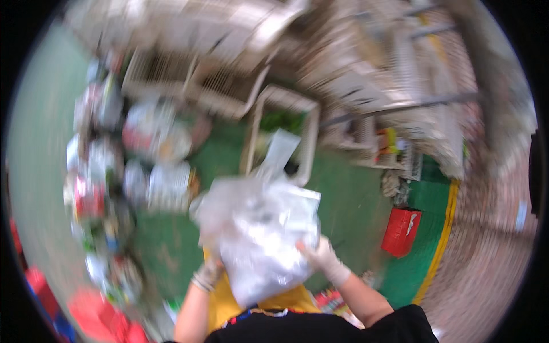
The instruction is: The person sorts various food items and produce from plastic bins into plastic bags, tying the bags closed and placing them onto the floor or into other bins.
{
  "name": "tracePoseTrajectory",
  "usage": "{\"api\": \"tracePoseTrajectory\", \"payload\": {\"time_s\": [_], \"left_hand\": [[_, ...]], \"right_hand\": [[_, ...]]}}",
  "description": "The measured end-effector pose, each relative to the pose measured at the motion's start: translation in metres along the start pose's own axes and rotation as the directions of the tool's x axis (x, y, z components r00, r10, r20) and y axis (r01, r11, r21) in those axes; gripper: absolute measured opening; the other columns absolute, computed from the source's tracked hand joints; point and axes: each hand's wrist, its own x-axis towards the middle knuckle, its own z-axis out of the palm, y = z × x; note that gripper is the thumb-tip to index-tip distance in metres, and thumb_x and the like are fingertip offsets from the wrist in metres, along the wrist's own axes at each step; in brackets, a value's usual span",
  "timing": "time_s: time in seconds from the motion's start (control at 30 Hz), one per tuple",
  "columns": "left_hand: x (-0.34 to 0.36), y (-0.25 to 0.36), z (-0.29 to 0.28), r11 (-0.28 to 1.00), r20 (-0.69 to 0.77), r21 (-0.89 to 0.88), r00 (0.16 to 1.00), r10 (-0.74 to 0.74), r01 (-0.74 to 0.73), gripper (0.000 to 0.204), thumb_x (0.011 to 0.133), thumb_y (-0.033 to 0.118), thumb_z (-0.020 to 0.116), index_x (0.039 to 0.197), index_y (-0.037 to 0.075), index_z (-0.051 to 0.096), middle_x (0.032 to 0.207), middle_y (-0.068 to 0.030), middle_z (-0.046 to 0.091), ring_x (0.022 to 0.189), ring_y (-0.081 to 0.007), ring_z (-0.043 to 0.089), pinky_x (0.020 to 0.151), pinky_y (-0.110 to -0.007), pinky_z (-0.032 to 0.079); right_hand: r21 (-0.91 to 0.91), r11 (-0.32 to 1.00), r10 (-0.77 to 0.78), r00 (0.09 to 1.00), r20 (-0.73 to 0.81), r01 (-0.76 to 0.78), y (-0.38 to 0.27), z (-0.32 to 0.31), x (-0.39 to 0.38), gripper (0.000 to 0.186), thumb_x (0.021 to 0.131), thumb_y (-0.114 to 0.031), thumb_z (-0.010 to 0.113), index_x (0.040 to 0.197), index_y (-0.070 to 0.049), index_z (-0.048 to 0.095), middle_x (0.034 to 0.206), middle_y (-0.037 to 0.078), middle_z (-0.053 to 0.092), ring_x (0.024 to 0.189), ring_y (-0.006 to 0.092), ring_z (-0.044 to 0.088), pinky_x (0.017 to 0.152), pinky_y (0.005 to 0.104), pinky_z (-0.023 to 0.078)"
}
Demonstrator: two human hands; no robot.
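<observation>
A large, shiny, whitish plastic bag (260, 240), blurred by motion, is held up in front of my body. What it contains cannot be made out; a white label or sheet (302, 208) shows at its upper right. My right hand (325, 260), in a white glove, grips the bag's right side. At the lower left edge of the bag is my left hand (209, 273), also gloved, with its fingers partly hidden behind the plastic. Just beyond the bag stands a white slatted crate (311, 137) with green leafy stuff (281, 122) inside.
Several filled plastic bags (103, 166) lie on the green floor (354, 200) at left. More crates (220, 86) stand at the back. On the right are stacked white crates (366, 126), a red box (401, 231) and a yellow floor line (440, 246). Red bags (100, 311) lie lower left.
</observation>
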Motion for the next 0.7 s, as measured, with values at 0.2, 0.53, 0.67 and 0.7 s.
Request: {"api": "tracePoseTrajectory", "payload": {"time_s": [0.2,0.53,0.67,0.7], "left_hand": [[0.037,0.072,0.232,0.904,0.074,0.396,0.976,-0.205,0.160,0.033,0.077,0.010,0.068,0.109,0.003,0.060,0.103,-0.0079,0.063,0.098,-0.0219,0.058,0.086,-0.035,0.044],[0.070,0.119,0.443,-0.514,0.874,0.455,0.475,0.101,-0.727,0.037,0.076,0.014,0.062,0.112,0.006,0.057,0.097,-0.0135,0.059,0.088,-0.0300,0.057,0.078,-0.042,0.045],[0.080,0.250,0.488,-0.835,0.882,0.446,0.317,0.349,-0.323,0.048,0.076,0.008,0.059,0.124,0.004,0.050,0.115,-0.0181,0.052,0.106,-0.0280,0.051,0.089,-0.040,0.041],[0.079,0.282,0.535,-0.862,0.881,0.446,0.286,0.377,-0.240,0.046,0.078,0.010,0.058,0.124,0.005,0.050,0.115,-0.0182,0.053,0.106,-0.0276,0.051,0.089,-0.039,0.042]], "right_hand": [[0.309,0.916,-0.118,0.908,-0.401,0.256,-0.006,-0.120,-0.112,0.058,0.069,-0.020,0.076,0.115,0.005,0.050,0.101,0.012,0.061,0.094,0.0180,0.058,0.083,0.0309,0.047],[0.338,0.595,-0.361,0.618,-0.698,0.729,0.013,-0.237,-0.127,0.029,0.080,-0.001,0.057,0.108,0.004,0.057,0.113,0.014,0.057,0.104,0.0225,0.053,0.091,0.0370,0.040],[-0.173,0.197,-0.826,0.068,-0.560,0.965,-0.133,-0.365,-0.084,0.038,0.083,-0.007,0.055,0.119,0.002,0.049,0.118,0.015,0.054,0.109,0.0257,0.051,0.093,0.0378,0.039],[-0.316,0.109,-0.868,-0.064,-0.492,0.943,-0.168,-0.409,-0.099,0.040,0.084,-0.010,0.056,0.121,0.001,0.047,0.118,0.014,0.054,0.108,0.0249,0.052,0.090,0.0363,0.042]]}}
